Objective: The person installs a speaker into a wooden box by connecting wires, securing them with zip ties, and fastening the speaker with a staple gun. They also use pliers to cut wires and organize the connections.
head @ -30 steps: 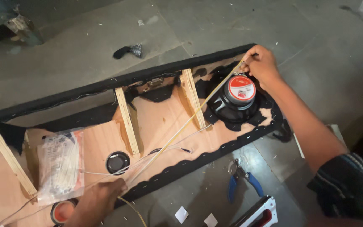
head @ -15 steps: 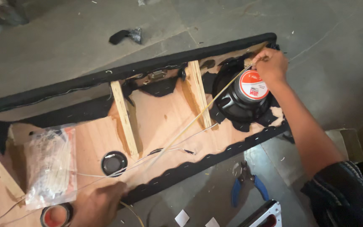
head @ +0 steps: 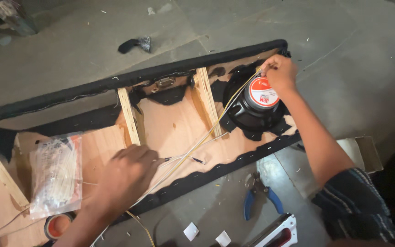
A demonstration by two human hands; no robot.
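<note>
A long wooden speaker box [head: 161,73] edged in black fabric lies open on the floor. A black speaker [head: 248,114] with a red and white magnet cap sits in its right bay. Pale wires [head: 206,137] run from the speaker's top edge diagonally down to the middle of the box. My right hand [head: 280,73] pinches the wires at the speaker's upper rim. My left hand [head: 129,171] rests knuckles-up on the plywood in the middle bay, fingers curled over the lower end of the wires.
A clear plastic bag of small parts [head: 53,176] and a tape roll [head: 56,225] lie at the left. Blue-handled pliers [head: 261,196], a red and white tool [head: 275,233] and white paper squares [head: 190,231] lie on the floor in front. A black scrap [head: 136,44] lies behind.
My left hand has moved up from the box's front edge into the middle bay, covering the small round fitting and taking the wires. My right hand stays at the speaker rim.
</note>
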